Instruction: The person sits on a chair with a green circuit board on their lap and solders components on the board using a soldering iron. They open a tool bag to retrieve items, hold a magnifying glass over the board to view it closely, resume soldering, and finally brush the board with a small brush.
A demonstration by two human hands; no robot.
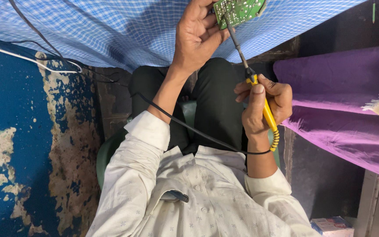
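At the far left there is a blue wall (5, 109) with much paint peeled off, showing brown and cream patches. A thin white wire (31, 59) and a dark one run across its upper part. Above, a blue checked cloth (110, 30) spreads over the whole top of the view; it lies behind the hands. In the middle I see the person's black trousers (216, 101) and part of a green chair (106, 153) below them. The white shirt (189, 202) fills the bottom, with a dark object, perhaps a pen clip, at the pocket; I cannot make it out well. At the right, a purple cloth (343, 101) hangs over an edge, with a frayed cream piece on it. A small box (330, 224) is cut off at the lower right corner.

The green circuit board (238, 9) is cut off by the top edge, so only its lower part is visible. The left hand (196, 37) is curled around the board's left side, fingers closed on it. The right hand (264, 107) grips the yellow handle of a soldering iron (253, 79), fingers wrapped tight around it. The dark metal shaft goes up and its tip touches the board. A black cord (189, 127) goes from the handle's end across the left forearm.
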